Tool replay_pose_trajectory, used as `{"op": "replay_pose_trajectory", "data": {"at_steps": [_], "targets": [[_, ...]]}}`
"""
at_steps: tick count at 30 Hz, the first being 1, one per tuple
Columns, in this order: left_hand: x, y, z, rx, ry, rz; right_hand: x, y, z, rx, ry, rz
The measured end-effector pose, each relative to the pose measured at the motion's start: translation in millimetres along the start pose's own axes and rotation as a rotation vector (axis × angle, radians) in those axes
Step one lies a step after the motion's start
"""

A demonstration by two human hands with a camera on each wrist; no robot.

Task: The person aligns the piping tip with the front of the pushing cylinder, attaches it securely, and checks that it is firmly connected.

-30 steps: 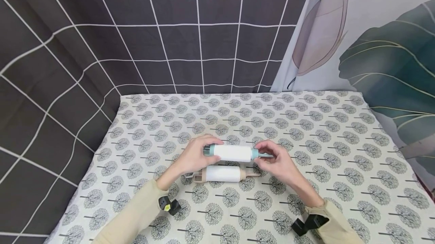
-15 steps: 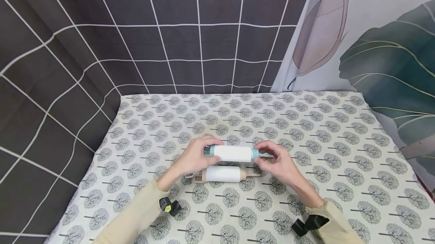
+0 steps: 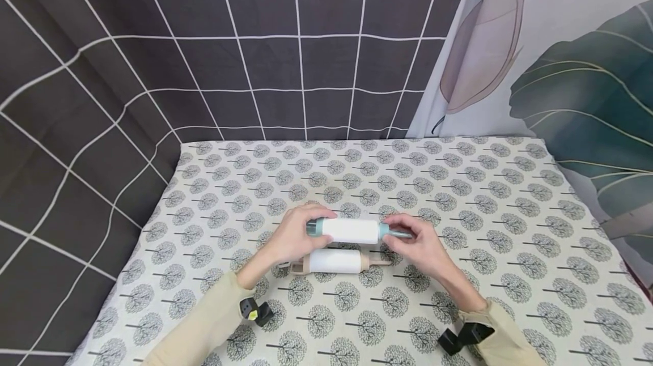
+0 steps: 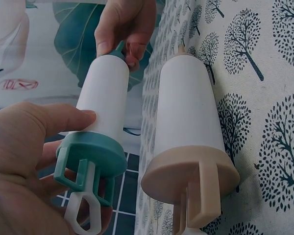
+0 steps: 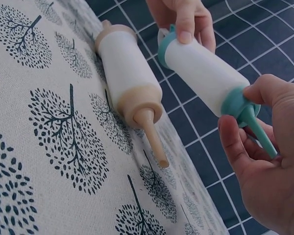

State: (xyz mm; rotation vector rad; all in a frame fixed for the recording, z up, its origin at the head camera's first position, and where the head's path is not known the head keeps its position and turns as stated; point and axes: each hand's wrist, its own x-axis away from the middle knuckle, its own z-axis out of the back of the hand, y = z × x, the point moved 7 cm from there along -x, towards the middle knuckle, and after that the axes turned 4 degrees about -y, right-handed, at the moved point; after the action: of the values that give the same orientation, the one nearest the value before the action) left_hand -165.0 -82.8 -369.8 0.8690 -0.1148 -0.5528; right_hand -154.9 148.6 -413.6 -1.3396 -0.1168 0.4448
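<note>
Both hands hold a sausage stuffer, a white tube with teal caps [image 3: 352,230]. My left hand [image 3: 295,234] grips its handle end, thumb along the white barrel [image 4: 104,93]. Teal loops and a white plunger handle [image 4: 85,213] stick out by the left palm. At the other end, the thumb and fingers of my right hand [image 3: 419,244] pinch the teal collar [image 5: 235,103] around the base of the thin nozzle [image 5: 259,132]. Nearer the body lies a similar stuffer with beige caps [image 3: 335,261], untouched and roughly parallel to the held one.
A pale cloth printed with dark trees [image 3: 352,309] covers the table. Behind and to the left hangs a dark curtain with a white grid [image 3: 265,66]. A leaf-patterned hanging [image 3: 592,88] is at the right.
The teal-capped sausage stuffer and both hands have shifted very slightly to the right. Both hands keep the same hold, and the beige-capped one stays in place.
</note>
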Motion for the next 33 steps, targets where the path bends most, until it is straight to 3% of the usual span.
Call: {"op": "replay_pose_trajectory", "data": {"at_steps": [14, 19, 26, 33], "targets": [[2.2, 0.5, -1.1, -0.002, 0.007, 0.006, 1.1, 2.6, -2.7, -0.018, -0.045, -0.082], [3.0, 0.5, -1.6, -0.008, 0.012, 0.028, 2.6, 6.4, -2.7, -0.046, -0.033, -0.150], [3.4, 0.7, -1.9, -0.017, 0.031, 0.006, 3.1, 9.7, -1.8, -0.063, -0.023, -0.201], [2.9, -1.8, -2.4, 0.001, 0.027, -0.021, 2.2, 8.0, 1.8, -0.035, -0.011, -0.165]]}}
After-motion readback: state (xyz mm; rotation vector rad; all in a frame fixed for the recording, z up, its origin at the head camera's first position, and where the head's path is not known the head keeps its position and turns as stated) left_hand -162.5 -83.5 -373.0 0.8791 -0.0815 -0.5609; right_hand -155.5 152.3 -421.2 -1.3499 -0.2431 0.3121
